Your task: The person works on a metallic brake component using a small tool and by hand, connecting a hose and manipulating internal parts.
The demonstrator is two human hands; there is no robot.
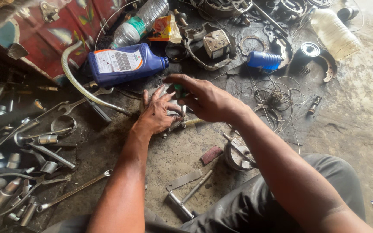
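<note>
Two bare hands met over a grimy concrete floor (350, 112), just below a blue oil jug (124, 64) that lay on its side. Beyond the jug stood a red painted box (65, 26), the largest thing in view. Right of the jug lay a clear plastic bottle (140, 21), a pale plastic container (334, 32) farther right, and a small blue ribbed cap (264, 60) between them. Left of the jug and lower down, wrenches and sockets (26, 172) were piled together, and a ribbed hose (79, 84) curved past the jug's base. The left hand (156, 114) was spread flat, fingers wide, pressing on a round metal part (169, 114) directly below the jug; most of that part was hidden. The right hand (206, 99) was curled shut around a green-handled screwdriver (179, 91), its shaft pointing down onto the part. Tangled wire (277, 97) lay right of the hands.
</note>
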